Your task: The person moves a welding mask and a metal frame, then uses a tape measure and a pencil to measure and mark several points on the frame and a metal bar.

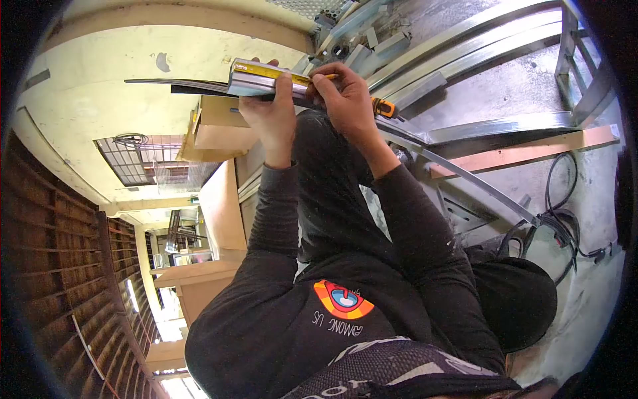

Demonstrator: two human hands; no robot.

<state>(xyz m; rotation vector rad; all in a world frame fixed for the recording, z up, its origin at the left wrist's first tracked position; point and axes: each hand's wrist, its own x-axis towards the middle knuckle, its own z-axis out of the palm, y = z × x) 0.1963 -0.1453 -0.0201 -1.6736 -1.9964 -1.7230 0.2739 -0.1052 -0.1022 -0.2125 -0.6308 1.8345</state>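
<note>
A silvery metal bar point(251, 83) lies across the upper middle, with a yellow measuring tape point(262, 70) stretched along its top face. My left hand point(271, 113) is wrapped round the bar and presses the tape down with its thumb. Beside it, my right hand point(345, 100) pinches a thin yellow pencil-like object point(330, 76) at the tape's right part. The lower fingers of my right hand are partly hidden. Just right of that hand sits an orange and black tool point(385, 108).
Long metal profiles point(492, 126) and a wooden plank point(525, 151) lie on the floor to the right. Black cables point(565, 229) are coiled at the lower right. A cardboard box point(222, 130) stands left of my left hand. Metal offcuts point(392, 43) lie at the top.
</note>
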